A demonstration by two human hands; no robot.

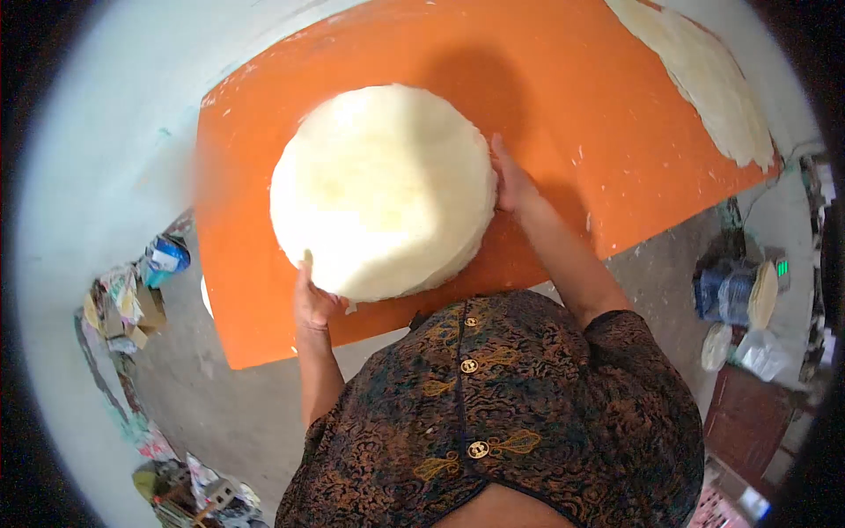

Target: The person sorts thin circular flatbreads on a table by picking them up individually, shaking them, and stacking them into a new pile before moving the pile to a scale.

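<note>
A thick stack of pale round flatbreads (376, 191) lies between my two hands, over an orange tabletop (594, 86). Its right and lower rims show several thin layers. My left hand (317, 300) grips the lower left rim, with the thumb up on the top sheet and the fingers hidden beneath. On the opposite side, my right hand (511, 181) presses against the right rim, fingers pointing away from me. Whether the stack rests on the tabletop or is slightly raised, I cannot tell. Bright light and a shadow fall across its top.
Another pile of pale flatbread sheets (713, 79) lies at the table's far right edge. A white wall (132, 112) borders the table's far left side. Bags and a cardboard box (152, 310) sit on the floor at left. Wrapped stacks (733, 290) stand at right near a green-lit display (783, 268).
</note>
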